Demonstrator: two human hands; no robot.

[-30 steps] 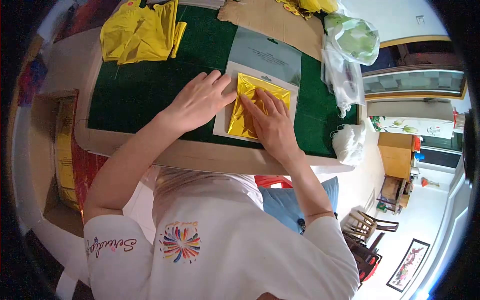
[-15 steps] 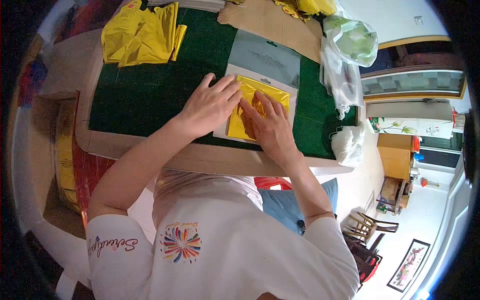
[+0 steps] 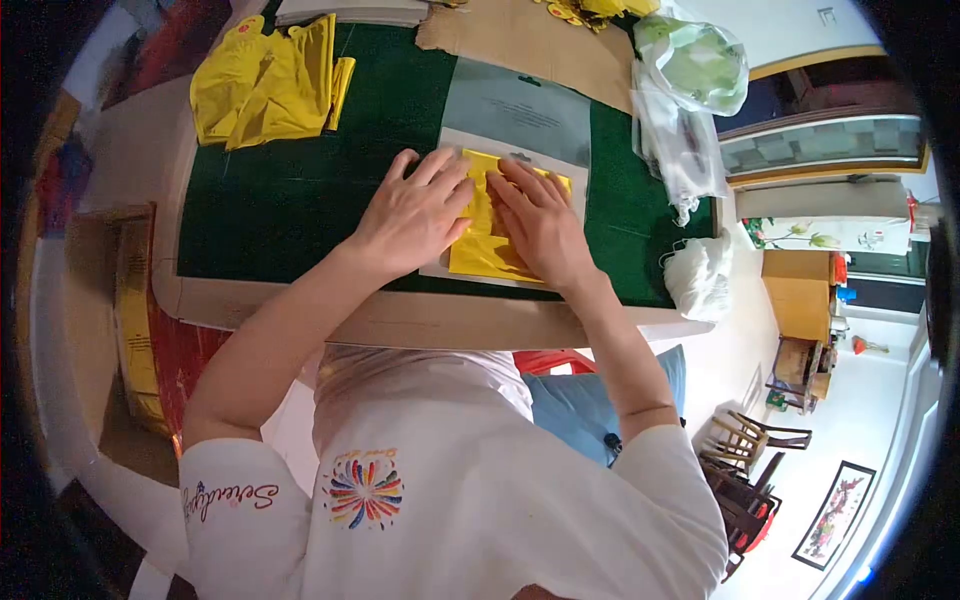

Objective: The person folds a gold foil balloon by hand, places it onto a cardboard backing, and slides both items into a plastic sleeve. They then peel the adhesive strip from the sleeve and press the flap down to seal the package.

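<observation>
A shiny gold foil sheet [image 3: 480,250] lies on a white card [image 3: 440,268] on the green mat [image 3: 290,190]. My left hand [image 3: 415,212] rests flat on the sheet's left part, fingers spread toward its top edge. My right hand [image 3: 540,222] presses flat on the sheet's right part, fingers pointing up and left. The two hands almost meet over the middle of the foil, which hides most of it. A grey plastic sleeve [image 3: 520,100] lies just beyond the card.
Crumpled yellow sheets [image 3: 265,80] lie at the mat's far left. Brown cardboard [image 3: 530,40] sits at the far edge. Clear and green plastic bags [image 3: 690,90] stand at the right, a white bundle [image 3: 700,280] near the table's right corner. A cardboard box [image 3: 120,320] is at the left.
My left hand slid right from the card's edge onto the foil. My right hand moved up toward the sheet's top. Both hands now cover most of the foil.
</observation>
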